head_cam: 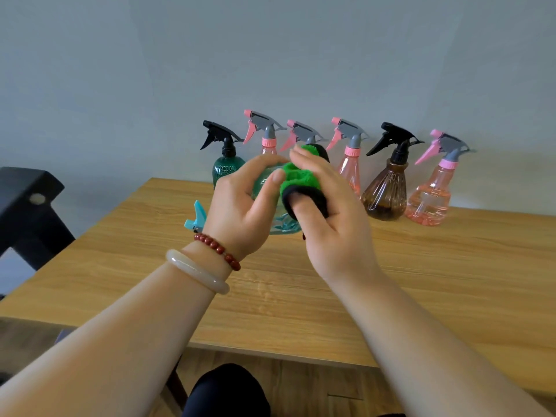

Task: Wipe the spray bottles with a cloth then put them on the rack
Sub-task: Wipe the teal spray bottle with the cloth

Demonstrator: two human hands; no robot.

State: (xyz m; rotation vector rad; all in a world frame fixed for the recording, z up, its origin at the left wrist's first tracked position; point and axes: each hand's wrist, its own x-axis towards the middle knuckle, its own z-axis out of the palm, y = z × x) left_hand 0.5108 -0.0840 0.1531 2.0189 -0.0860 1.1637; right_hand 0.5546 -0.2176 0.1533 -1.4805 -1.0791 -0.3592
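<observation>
My left hand (pixel 243 203) grips a clear teal spray bottle (pixel 282 225) tipped on its side above the table, its light-blue trigger (pixel 197 218) sticking out to the left past my wrist. My right hand (pixel 328 218) holds a green cloth with a black edge (pixel 298 179) and presses it against the bottle's body. Most of the bottle is hidden by both hands.
Several spray bottles stand in a row along the wall: a dark green one (pixel 225 167), pink ones (pixel 349 158) (pixel 433 191) and a brown one (pixel 386 191). The wooden table (pixel 421 281) stretches in front. A black chair (pixel 27 206) is at the left.
</observation>
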